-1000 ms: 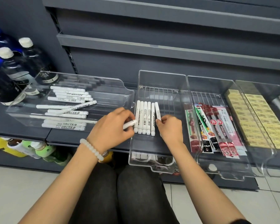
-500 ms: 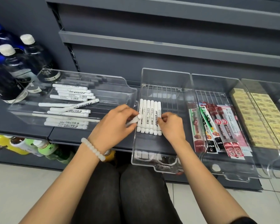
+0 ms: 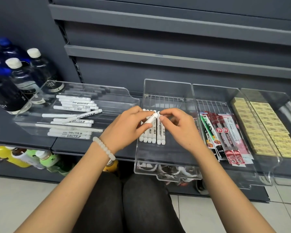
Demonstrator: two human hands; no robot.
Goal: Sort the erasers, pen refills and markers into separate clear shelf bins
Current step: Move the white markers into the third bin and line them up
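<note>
1. our left hand (image 3: 124,125), a white bead bracelet (image 3: 104,148) on its wrist, grips a white marker (image 3: 150,118) between thumb and fingers; the marker tilts up to the right, raised over the row below.
2. our right hand (image 3: 180,126) meets it: thumb and forefinger pinch the marker's upper end, so both hands hold the one marker, close together above the middle bin.
3. beneath the hands a row of white markers (image 3: 154,133) lies side by side, touching, lengthwise on the floor of the middle clear bin (image 3: 166,88); we count about six, the far ends hidden by the hands.
4. to the left, a wide clear bin (image 3: 107,93) holds loose white markers (image 3: 74,113) lying mostly crosswise, one angled across the others.
5. just right of the middle bin, a third clear bin (image 3: 213,91) holds packaged pen refills (image 3: 223,132) in red, pink and green wrappers, overlapping lengthwise.
6. further right, yellow erasers (image 3: 262,126) lie packed in rows in the last clear bin (image 3: 275,96).
7. all bins sit on a grey shelf (image 3: 23,137); dark bottles with white caps (image 3: 17,76) stand at its far left, and drink bottles (image 3: 23,158) lie on the level below.
8. our knees, in dark trousers (image 3: 124,204), show at the bottom above a pale tiled floor (image 3: 15,199).
</note>
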